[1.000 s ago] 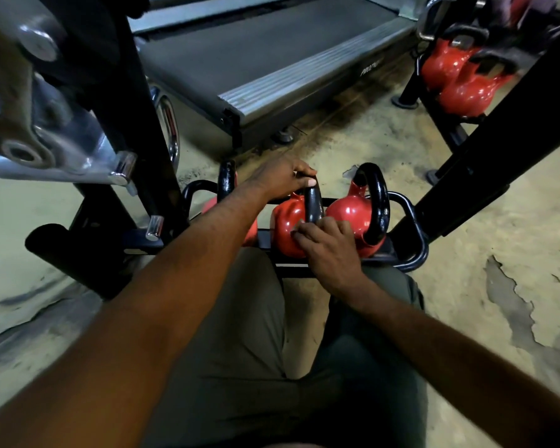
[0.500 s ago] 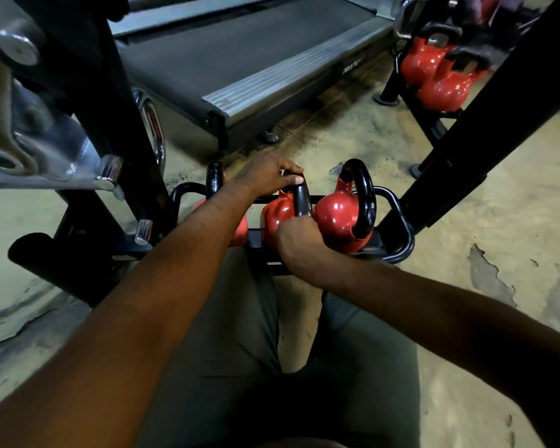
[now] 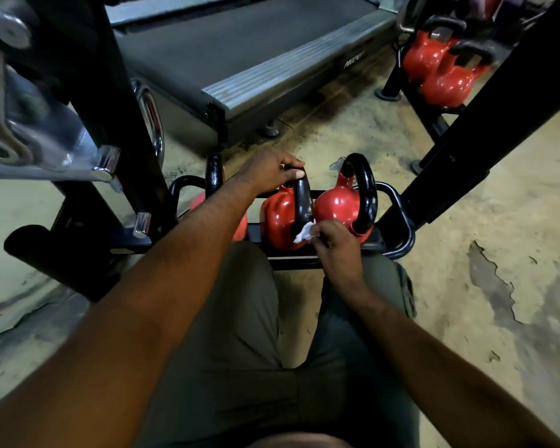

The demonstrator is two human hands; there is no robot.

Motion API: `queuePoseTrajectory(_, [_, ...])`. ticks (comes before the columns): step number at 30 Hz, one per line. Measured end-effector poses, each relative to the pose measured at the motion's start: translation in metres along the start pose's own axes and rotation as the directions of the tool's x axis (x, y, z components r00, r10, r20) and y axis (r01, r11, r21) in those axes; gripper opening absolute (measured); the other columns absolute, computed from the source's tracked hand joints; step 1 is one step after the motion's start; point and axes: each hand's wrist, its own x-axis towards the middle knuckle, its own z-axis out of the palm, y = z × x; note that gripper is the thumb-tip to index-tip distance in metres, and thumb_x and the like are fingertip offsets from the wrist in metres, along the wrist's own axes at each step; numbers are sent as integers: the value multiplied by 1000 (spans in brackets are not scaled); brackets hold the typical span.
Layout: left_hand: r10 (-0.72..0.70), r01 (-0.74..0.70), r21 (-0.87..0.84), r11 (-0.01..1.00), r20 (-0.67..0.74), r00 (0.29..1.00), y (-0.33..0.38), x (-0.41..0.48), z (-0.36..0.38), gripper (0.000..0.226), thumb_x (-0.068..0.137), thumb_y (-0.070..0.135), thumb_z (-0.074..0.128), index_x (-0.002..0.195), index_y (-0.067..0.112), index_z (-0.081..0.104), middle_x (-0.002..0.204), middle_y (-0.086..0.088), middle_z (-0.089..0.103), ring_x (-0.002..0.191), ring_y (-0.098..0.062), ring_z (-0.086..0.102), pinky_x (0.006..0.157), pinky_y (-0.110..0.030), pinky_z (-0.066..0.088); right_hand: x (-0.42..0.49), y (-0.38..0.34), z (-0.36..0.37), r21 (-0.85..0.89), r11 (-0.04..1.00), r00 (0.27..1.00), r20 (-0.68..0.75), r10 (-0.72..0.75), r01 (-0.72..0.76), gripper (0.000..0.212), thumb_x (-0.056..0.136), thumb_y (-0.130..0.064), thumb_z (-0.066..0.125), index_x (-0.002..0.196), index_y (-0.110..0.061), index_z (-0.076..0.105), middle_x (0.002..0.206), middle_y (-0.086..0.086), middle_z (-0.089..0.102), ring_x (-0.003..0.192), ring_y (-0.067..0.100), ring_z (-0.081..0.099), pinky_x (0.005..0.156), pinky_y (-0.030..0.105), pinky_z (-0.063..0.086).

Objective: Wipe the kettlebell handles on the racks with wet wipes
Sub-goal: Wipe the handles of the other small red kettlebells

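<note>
Since the middle red kettlebell [image 3: 277,218] sits low in the black tubular steel rack [image 3: 401,227], just in front of the person's knees, both arms reach down to it. The left hand [image 3: 269,171] curls its fingers over the crown of that bell's glossy black loop handle [image 3: 303,202], probably to steady it against the rubbing. The right hand [image 3: 335,240] pinches a crumpled white wet wipe [image 3: 304,233] between bunched fingertips at the near foot of the handle, where it joins the red body, so the lower leg seems the part being cleaned. A second red kettlebell [image 3: 343,205] stands touching on the right, and a third on the left is mostly hidden behind the left forearm.
</note>
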Motion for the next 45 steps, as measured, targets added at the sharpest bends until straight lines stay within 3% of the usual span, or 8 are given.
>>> queuePoseTrajectory(4, [-10, 10, 0, 1000, 5, 1000, 2, 0, 0, 33, 87, 31, 72, 118, 21, 71, 127, 0, 67, 123, -11, 57, 108, -35, 42, 2, -6, 2, 423, 831, 929, 83, 362, -362, 24, 88, 1, 63, 97, -21, 69, 97, -4, 72, 91, 9, 67, 81, 26, 54])
queuePoseTrajectory(9, [-39, 39, -2, 999, -4, 999, 4, -2, -2, 32, 87, 31, 73, 118, 22, 71, 128, -1, 66, 125, -11, 56, 109, -36, 42, 48, -17, -3, 466, 532, 707, 466, 532, -707, 36, 95, -5, 39, 110, -21, 67, 93, -3, 73, 77, 7, 58, 63, 25, 37])
queuePoseTrajectory(15, [-26, 27, 37, 999, -20, 999, 16, -9, -3, 31, 89, 25, 70, 119, 18, 70, 129, -4, 66, 123, -14, 57, 107, -33, 42, 62, -20, 3, 636, 294, 638, 417, 648, -714, 13, 82, -12, 46, 84, -16, 59, 76, 3, 57, 53, 6, 40, 43, 19, 30])
queuePoseTrajectory(21, [86, -74, 89, 993, -141, 986, 37, -28, 14, 25, 92, 13, 62, 115, 11, 72, 121, -7, 69, 116, -18, 61, 98, -26, 43, 13, -15, -10, 605, 636, 857, 165, 488, -479, 8, 92, -12, 65, 96, -17, 69, 88, -7, 71, 74, -4, 63, 64, 10, 46])
queuePoseTrajectory(26, [151, -141, 87, 986, -125, 981, 61, -20, 38, 30, 91, 14, 60, 118, 21, 71, 123, 4, 69, 115, -9, 61, 102, -26, 45, 8, -11, -39, 593, 715, 898, 35, 439, -372, 14, 89, -21, 71, 101, -15, 72, 97, 3, 74, 87, 11, 68, 78, 29, 56])
queuePoseTrajectory(30, [156, -155, 23, 988, -66, 986, 85, 0, 52, 30, 93, 15, 62, 122, 21, 69, 127, 2, 67, 119, -11, 59, 104, -24, 43, 33, 6, -85, 138, 978, 899, -390, 200, -158, 13, 85, -22, 71, 97, -21, 74, 99, -5, 73, 95, 18, 66, 86, 33, 51])
queuePoseTrajectory(38, [34, -33, -26, 999, 38, 999, 110, 35, 69, 36, 88, 37, 71, 123, 26, 69, 134, 7, 62, 122, -8, 56, 96, -15, 36, 15, 44, -71, -371, 921, 973, -140, -182, 119, 19, 80, -9, 70, 99, -11, 73, 96, 10, 55, 93, 27, 51, 80, 35, 45])
queuePoseTrajectory(45, [0, -1, 10, 1000, 67, 998, 105, 43, 66, 38, 83, 48, 72, 119, 35, 69, 134, 11, 61, 121, -6, 56, 100, -24, 40, 2, 53, -52, -342, 939, 983, -163, -87, 26, 23, 76, -6, 70, 96, -16, 74, 94, 2, 48, 90, 21, 49, 76, 33, 46])
